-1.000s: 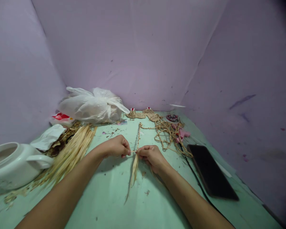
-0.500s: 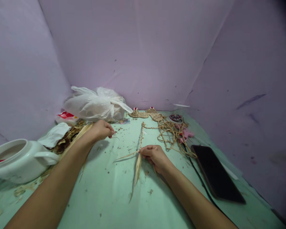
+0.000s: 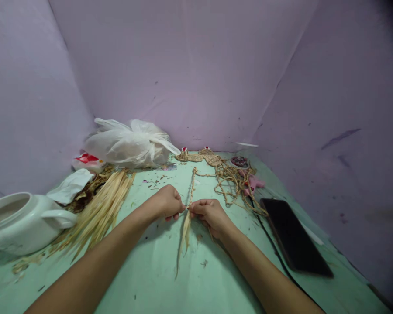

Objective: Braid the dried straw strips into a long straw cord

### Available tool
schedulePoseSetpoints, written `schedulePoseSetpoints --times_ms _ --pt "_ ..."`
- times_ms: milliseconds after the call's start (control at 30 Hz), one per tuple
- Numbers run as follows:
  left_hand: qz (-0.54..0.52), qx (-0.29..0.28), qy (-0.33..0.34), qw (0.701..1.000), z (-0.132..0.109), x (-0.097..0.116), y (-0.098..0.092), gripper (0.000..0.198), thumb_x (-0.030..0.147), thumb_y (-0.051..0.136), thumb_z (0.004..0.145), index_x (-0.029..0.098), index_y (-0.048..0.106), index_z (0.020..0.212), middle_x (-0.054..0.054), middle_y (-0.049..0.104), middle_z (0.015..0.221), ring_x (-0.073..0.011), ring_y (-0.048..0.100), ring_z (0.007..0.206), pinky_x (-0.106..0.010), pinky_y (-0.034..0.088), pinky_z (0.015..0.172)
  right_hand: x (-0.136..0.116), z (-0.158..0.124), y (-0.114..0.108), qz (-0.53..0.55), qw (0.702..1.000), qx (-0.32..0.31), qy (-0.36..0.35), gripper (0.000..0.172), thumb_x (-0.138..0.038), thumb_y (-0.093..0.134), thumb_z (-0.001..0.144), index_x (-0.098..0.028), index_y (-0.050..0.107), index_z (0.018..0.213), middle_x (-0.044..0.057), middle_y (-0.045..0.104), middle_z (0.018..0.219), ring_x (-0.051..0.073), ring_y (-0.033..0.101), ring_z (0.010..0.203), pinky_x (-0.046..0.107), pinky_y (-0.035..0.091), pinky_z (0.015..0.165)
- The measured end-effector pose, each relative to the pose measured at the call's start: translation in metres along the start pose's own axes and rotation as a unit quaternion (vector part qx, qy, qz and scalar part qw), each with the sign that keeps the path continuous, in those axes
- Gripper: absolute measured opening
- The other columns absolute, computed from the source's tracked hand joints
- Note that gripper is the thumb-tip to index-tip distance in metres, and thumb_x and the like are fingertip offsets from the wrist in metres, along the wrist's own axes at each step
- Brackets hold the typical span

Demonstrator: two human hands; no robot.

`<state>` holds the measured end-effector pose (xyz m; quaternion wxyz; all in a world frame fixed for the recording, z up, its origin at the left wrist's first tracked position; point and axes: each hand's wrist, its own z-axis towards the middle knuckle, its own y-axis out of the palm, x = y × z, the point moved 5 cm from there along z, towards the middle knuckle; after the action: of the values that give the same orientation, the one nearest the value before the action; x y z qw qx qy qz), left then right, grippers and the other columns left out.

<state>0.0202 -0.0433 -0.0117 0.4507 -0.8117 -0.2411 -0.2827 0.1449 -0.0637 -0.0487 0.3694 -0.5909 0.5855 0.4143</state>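
Note:
A thin braid (image 3: 192, 187) of dried plant fibre runs down the middle of the green table, its loose strands (image 3: 186, 231) fanning out below. My right hand (image 3: 212, 216) pinches the braid's lower end between thumb and fingers. Just left of it, my left hand (image 3: 168, 201) is closed on a strand at the same spot, fingers curled. From the braid's top, a cord leads right into a tangled heap of braided cord (image 3: 231, 185). A bundle of straw-coloured dry strips (image 3: 101, 205) lies left of my left forearm.
On the left stand a white pot (image 3: 16, 222) with a handle and a knotted white plastic bag (image 3: 127, 144). Small woven slippers (image 3: 209, 156), a bowl of dark red bits (image 3: 239, 162), a pink glue gun (image 3: 254, 183) and a black phone (image 3: 294, 235) lie at the back and right.
My left hand has moved right and down from beside the strip bundle to the braid's lower end, where it now grips a strand. My right hand keeps its pinch there.

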Motion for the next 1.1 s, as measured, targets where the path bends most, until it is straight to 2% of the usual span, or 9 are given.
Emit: schedulePoseSetpoints --times_ms 133,267,333,533,667,733,833,967,1100 --pt "0.053 -0.013 0.029 0.998 -0.007 0.006 0.012 0.014 0.025 0.050 0.057 0.015 0.054 0.048 -0.002 0.049 0.042 -0.0106 0.039 0.034 -0.022 0.026 0.038 0.002 0.002 0.000 0.024 1.000 0.002 -0.007 0.011 -0.018 0.058 0.050 -0.010 0.059 0.057 -0.001 0.054 0.045 0.003 0.025 0.035 0.021 0.012 0.038" --pt "0.154 0.119 0.085 0.977 -0.017 0.020 0.024 0.010 0.014 0.050 0.053 0.016 0.048 0.043 -0.001 0.042 0.043 -0.0114 0.040 0.042 -0.023 0.023 0.043 0.004 0.004 -0.002 0.041 0.999 0.018 -0.001 0.009 -0.011 0.053 0.046 -0.010 0.058 0.054 -0.004 0.047 0.039 0.002 0.024 0.034 0.020 0.012 0.038" --pt "0.168 0.138 0.099 0.971 -0.019 0.024 0.025 0.010 0.012 0.052 0.052 0.016 0.048 0.043 0.000 0.041 0.043 -0.0117 0.040 0.044 -0.023 0.022 0.044 0.004 0.004 -0.002 0.044 0.999 0.027 0.002 0.009 -0.009 0.052 0.045 -0.010 0.057 0.053 -0.004 0.046 0.038 0.003 0.027 0.035 0.020 0.014 0.038" --pt "-0.117 0.072 -0.001 0.990 -0.005 0.009 0.003 0.011 0.022 0.050 0.063 0.014 0.057 0.067 0.000 0.051 0.047 -0.0088 0.039 0.033 -0.022 0.026 0.038 -0.001 -0.001 0.003 0.057 0.997 -0.044 0.013 0.011 -0.019 0.062 0.051 -0.011 0.057 0.056 -0.004 0.047 0.040 0.001 0.023 0.032 0.020 0.011 0.037" --pt "-0.291 -0.108 -0.024 0.950 0.006 0.002 0.023 0.009 0.020 0.052 0.064 0.012 0.053 0.063 -0.002 0.054 0.052 -0.0067 0.042 0.035 -0.018 0.027 0.034 -0.004 0.000 0.002 0.072 0.994 -0.081 -0.009 0.017 -0.022 0.066 0.050 -0.011 0.058 0.059 -0.001 0.054 0.047 0.005 0.041 0.040 0.019 0.025 0.041" --pt "-0.294 -0.147 -0.018 0.944 0.008 0.000 0.030 0.011 0.020 0.053 0.064 0.010 0.052 0.058 -0.001 0.053 0.050 -0.0057 0.043 0.035 -0.017 0.029 0.034 -0.005 0.001 0.000 0.046 0.992 -0.109 -0.030 0.016 -0.022 0.066 0.050 -0.010 0.059 0.059 0.001 0.057 0.051 0.007 0.046 0.046 0.019 0.030 0.046" --pt "-0.233 -0.100 -0.010 0.967 0.009 -0.001 0.027 0.010 0.017 0.052 0.062 0.011 0.052 0.054 0.000 0.048 0.043 -0.0064 0.040 0.032 -0.018 0.028 0.032 -0.007 0.006 -0.003 -0.039 0.990 -0.119 -0.071 0.012 -0.020 0.063 0.052 -0.010 0.060 0.058 0.001 0.057 0.053 0.006 0.043 0.046 0.019 0.030 0.047" --pt "-0.112 -0.022 -0.011 0.993 0.009 -0.001 0.022 0.013 0.015 0.047 0.060 0.014 0.048 0.047 0.002 0.041 0.034 -0.0082 0.036 0.029 -0.020 0.025 0.033 -0.006 0.010 -0.007 -0.174 0.975 -0.045 -0.129 0.010 -0.017 0.055 0.058 -0.010 0.062 0.061 -0.001 0.055 0.051 0.006 0.038 0.044 0.019 0.028 0.044" --pt "-0.038 0.064 0.074 0.995 0.014 0.001 0.020 0.013 0.009 0.046 0.052 0.014 0.043 0.040 0.006 0.028 0.034 -0.0038 0.026 0.034 -0.019 0.017 0.037 -0.013 0.001 -0.005 -0.326 0.922 0.023 -0.208 0.017 -0.017 0.049 0.063 -0.012 0.065 0.065 0.002 0.060 0.055 0.009 0.046 0.048 0.020 0.029 0.045"
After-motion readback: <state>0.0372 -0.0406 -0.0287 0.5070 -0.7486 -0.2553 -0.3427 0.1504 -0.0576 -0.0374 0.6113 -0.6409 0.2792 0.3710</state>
